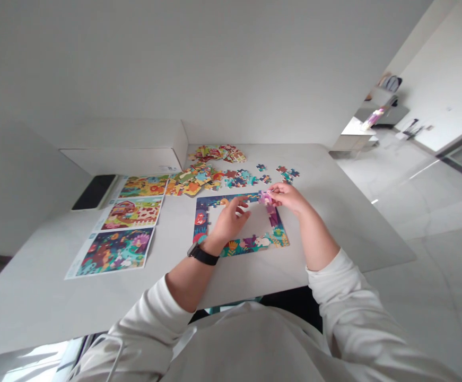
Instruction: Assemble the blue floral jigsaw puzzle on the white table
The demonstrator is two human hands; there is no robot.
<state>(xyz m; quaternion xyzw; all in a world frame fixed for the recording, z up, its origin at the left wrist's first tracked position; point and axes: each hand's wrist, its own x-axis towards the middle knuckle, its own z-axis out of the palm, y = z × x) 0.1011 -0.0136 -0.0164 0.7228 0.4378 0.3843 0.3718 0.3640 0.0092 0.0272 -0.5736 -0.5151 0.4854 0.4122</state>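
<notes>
A jigsaw puzzle lies on the table, its colourful border pieces joined around a bare white middle. At its upper right corner my right hand pinches a purple-pink puzzle piece between thumb and fingers. Whether that piece is locked into its neighbours I cannot tell. My left hand, with a black watch on the wrist, is over the left part of the puzzle, its fingers bent but apart and nothing seen in them. It covers some of the lower left border.
Loose puzzle pieces lie behind the puzzle, with a yellowish heap to their left. Three picture sheets and a dark phone are on the left. A white box stands at the wall.
</notes>
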